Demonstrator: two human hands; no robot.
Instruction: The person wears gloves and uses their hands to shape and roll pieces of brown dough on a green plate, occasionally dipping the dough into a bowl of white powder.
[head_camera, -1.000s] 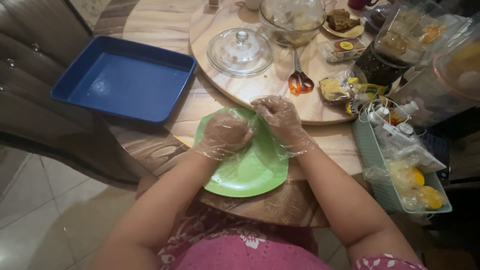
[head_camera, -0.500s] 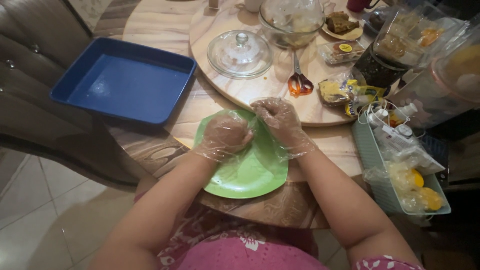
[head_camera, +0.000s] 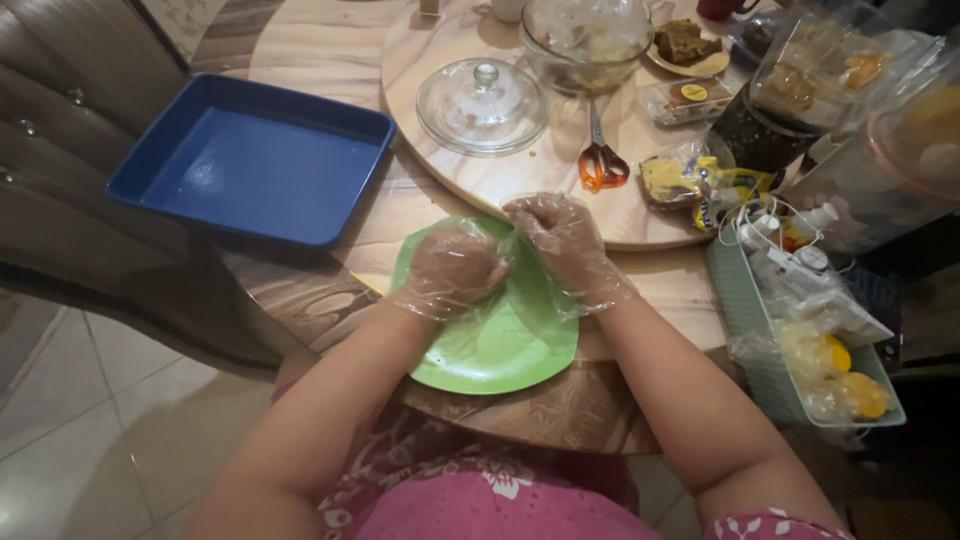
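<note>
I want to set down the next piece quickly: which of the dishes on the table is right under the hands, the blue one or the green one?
The green plate; both gloved hands are over it at the table edge. The blue tray sits apart, to their left.

Single view, head-worn camera. Position: above the seated person, looking steeply down and slightly forward over both forearms. Range: close; the left hand (head_camera: 450, 272) and right hand (head_camera: 562, 243) sit mid-frame over a green plate (head_camera: 500, 345). Far: round table (head_camera: 320, 45). Left: blue tray (head_camera: 255, 160). Near edge: person's lap. No second view.
</note>
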